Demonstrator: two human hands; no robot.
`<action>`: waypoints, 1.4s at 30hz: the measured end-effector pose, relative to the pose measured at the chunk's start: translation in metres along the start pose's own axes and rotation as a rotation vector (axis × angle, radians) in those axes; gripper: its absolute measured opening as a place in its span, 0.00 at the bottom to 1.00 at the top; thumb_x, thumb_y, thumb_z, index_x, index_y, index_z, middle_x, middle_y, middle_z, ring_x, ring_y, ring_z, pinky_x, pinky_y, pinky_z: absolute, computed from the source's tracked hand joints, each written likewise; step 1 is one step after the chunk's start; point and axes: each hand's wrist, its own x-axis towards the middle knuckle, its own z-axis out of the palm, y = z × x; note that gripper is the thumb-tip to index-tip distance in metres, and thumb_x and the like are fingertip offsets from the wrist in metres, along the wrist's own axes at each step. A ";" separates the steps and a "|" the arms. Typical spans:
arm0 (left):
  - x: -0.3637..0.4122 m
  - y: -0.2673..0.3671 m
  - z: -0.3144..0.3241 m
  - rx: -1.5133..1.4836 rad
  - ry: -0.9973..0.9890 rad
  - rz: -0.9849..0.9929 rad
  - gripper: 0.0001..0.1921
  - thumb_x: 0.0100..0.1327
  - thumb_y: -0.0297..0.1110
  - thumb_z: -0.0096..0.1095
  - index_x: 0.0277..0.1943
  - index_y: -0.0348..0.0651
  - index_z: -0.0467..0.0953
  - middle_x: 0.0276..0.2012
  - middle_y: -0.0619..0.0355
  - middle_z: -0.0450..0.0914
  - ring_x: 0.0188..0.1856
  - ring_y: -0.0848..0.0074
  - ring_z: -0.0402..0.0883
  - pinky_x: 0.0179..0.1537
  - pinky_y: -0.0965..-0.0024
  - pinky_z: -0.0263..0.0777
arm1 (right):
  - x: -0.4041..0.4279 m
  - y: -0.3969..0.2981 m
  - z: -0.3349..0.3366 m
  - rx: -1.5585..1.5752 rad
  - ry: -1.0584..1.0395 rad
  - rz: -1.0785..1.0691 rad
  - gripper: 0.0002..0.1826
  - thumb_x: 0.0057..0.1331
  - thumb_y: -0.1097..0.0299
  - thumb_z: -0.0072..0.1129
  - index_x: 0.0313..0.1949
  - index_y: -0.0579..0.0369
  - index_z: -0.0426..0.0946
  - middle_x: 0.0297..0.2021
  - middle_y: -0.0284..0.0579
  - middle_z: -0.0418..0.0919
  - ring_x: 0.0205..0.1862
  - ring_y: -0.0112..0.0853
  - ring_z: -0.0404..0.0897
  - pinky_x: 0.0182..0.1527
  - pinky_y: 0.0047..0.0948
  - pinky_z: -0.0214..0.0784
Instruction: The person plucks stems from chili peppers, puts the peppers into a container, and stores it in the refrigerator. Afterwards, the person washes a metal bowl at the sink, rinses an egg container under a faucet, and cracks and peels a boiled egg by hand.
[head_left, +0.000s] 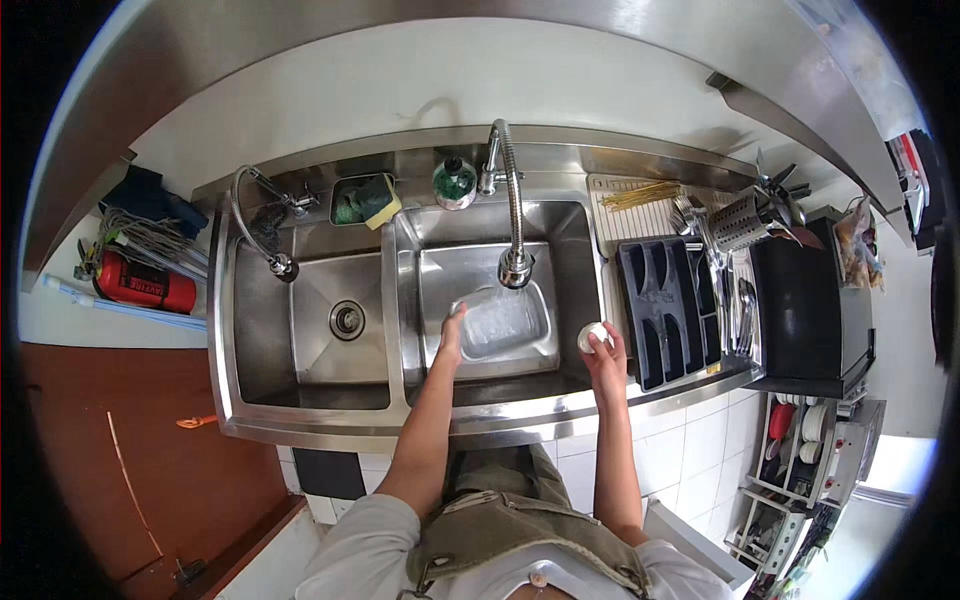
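Observation:
In the right basin of a steel sink (574, 225), my left hand (451, 330) grips the left edge of a clear rectangular plastic container (504, 322). Water falls into the container from a spring-neck faucet (516, 225) above it. My right hand (606, 356) holds a small round white object (593, 337) over the basin's right rim; what it is cannot be told. A dark plastic cutlery tray (660, 300) lies just right of that hand.
A second faucet (247, 214) arches over the left basin (341, 281). Behind the basins stand a sponge (384, 202) in a tray and a soap bottle (454, 184). Loose cutlery (744, 315) and a perforated steel utensil holder (739, 223) lie to the right.

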 end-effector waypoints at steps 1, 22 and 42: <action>-0.010 0.003 0.007 -0.043 0.078 -0.015 0.35 0.60 0.53 0.53 0.62 0.36 0.58 0.60 0.45 0.63 0.61 0.60 0.62 0.61 0.59 0.53 | 0.000 -0.001 -0.001 -0.009 0.010 0.005 0.25 0.62 0.73 0.55 0.57 0.51 0.58 0.43 0.41 0.73 0.44 0.27 0.73 0.45 0.26 0.67; 0.003 -0.003 -0.030 0.230 0.141 0.377 0.23 0.59 0.49 0.57 0.52 0.44 0.73 0.56 0.46 0.65 0.59 0.60 0.62 0.58 0.58 0.54 | -0.002 -0.001 0.009 -0.028 -0.045 0.006 0.24 0.62 0.74 0.55 0.56 0.52 0.58 0.46 0.41 0.72 0.46 0.27 0.73 0.47 0.25 0.67; -0.080 0.029 -0.001 1.394 0.578 1.204 0.29 0.38 0.36 0.73 0.49 0.62 0.73 0.48 0.45 0.57 0.53 0.54 0.54 0.52 0.52 0.48 | -0.027 0.021 0.004 -0.168 -0.063 0.069 0.27 0.62 0.71 0.56 0.58 0.56 0.55 0.44 0.43 0.71 0.45 0.27 0.72 0.46 0.24 0.68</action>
